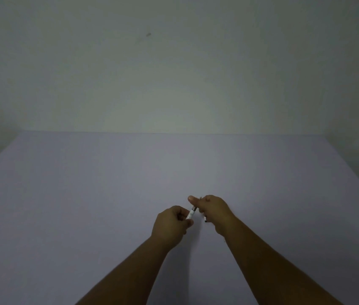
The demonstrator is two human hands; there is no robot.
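1. A slim pen-like stick (191,214), white-barrelled with a dark end, is held above the table between both hands, at about six o'clock from the middle of the view. It is tilted, with the white end towards seven o'clock and the dark end towards one o'clock. It is too small and dim to tell its make.
2. The left hand (170,222) is at the stick's eight o'clock. Its fingers are curled in and it pinches the white end between thumb and fingertips.
3. The right hand (214,209) is at the stick's two o'clock. Its fingers are folded round the dark end, and its thumb (192,198) lies straight, pointing to nine o'clock just above the stick.
4. A small dark tip (205,221) pokes out beneath the right hand at its seven o'clock. Whether it is part of the stick cannot be told.
5. Both bare forearms run in from the lower edge, the left from seven o'clock and the right from five o'clock.
6. The table (75,194) under them is a pale lilac sheet that fills the lower half of the view.
7. Beyond its far edge, at twelve o'clock, rises a plain pale wall (240,73) with one small dark mark (148,34) at eleven o'clock.
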